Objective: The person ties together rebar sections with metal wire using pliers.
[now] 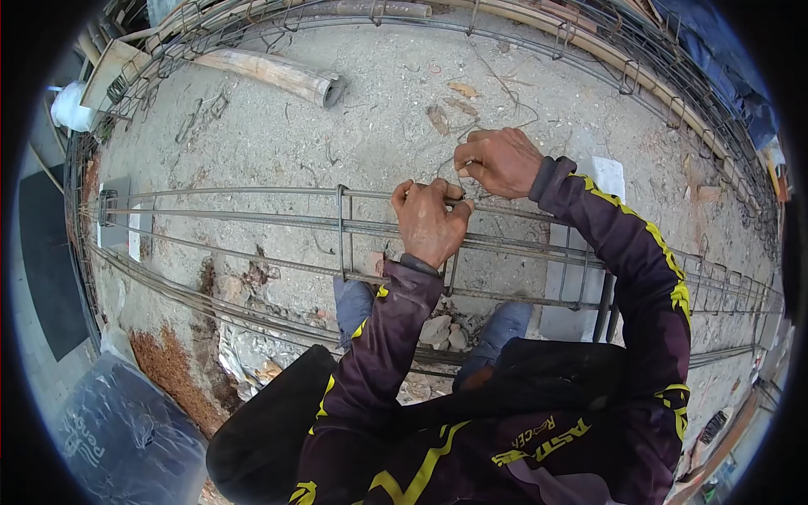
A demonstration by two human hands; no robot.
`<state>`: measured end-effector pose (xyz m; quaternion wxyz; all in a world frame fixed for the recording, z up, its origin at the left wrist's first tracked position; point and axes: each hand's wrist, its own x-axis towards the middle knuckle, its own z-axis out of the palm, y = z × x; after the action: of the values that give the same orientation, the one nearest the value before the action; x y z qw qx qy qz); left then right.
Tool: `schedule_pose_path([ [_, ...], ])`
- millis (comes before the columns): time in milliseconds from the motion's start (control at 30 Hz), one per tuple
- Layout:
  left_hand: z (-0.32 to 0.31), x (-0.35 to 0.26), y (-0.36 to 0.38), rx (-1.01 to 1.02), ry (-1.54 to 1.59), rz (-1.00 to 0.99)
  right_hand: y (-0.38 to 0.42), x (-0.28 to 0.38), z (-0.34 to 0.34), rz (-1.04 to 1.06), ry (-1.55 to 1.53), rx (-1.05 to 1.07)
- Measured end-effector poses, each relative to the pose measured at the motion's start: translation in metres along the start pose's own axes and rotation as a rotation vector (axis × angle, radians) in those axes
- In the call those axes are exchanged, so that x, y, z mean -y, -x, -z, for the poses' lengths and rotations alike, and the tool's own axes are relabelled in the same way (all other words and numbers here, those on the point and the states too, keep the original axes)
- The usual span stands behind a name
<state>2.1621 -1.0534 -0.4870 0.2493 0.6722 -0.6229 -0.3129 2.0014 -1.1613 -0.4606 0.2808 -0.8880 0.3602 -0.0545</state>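
A long cage of steel reinforcing bars [278, 220] runs from left to right in front of me, with square stirrups [341, 236] around its bars. My left hand [431, 223] is closed over the far upper bar, beside a stirrup whose lower part shows below the wrist. Just beyond the bar, to the right, my right hand [502, 162] is closed in a pinch on a thin tie wire [523, 118]. Loops of this wire trail over the ground past the fingers. The spot between my two hands is partly covered by the fingertips.
My shoes [503, 328] stand below the cage, among rubble. More bar cages [581, 52] curve along the far side. A hollow tube [269, 74] lies on the concrete ground. At lower left is a clear plastic bag [126, 438]; a pale block [608, 177] sits right.
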Motion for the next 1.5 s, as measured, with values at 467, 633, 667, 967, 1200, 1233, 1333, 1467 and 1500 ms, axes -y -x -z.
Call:
schedule_pose_path([
  [467,0.003,-0.002,-0.001,-0.040,0.118,0.001,-0.017,0.020,0.018,-0.050,0.171,0.590],
  [633,0.002,0.007,-0.002,0.002,0.088,-0.029,-0.047,0.008,0.029,-0.243,-0.454,0.656],
  [667,0.000,0.008,-0.002,-0.004,0.090,-0.024,-0.049,0.001,0.025,-0.349,-0.556,0.614],
  [967,-0.001,0.000,0.001,-0.012,0.078,-0.021,0.091,-0.025,0.064,-0.371,-0.234,-0.421],
  [1200,-0.004,0.000,0.005,-0.144,0.045,-0.094,0.284,0.050,-0.021,-1.041,0.131,-0.053],
  [1233,-0.004,0.000,0.006,-0.156,0.048,-0.104,0.294,0.042,-0.033,-0.912,-0.001,-0.207],
  [1333,-0.006,0.004,0.008,-0.178,0.070,-0.121,0.296,0.038,-0.021,-0.950,-0.207,-0.255],
  [1467,-0.006,0.003,0.007,-0.178,0.057,-0.116,0.289,0.026,0.033,-1.076,-1.055,-0.420],
  [1500,-0.006,0.003,0.007,-0.174,0.054,-0.113,0.285,0.018,0.041,-0.926,-0.874,-0.392],
])
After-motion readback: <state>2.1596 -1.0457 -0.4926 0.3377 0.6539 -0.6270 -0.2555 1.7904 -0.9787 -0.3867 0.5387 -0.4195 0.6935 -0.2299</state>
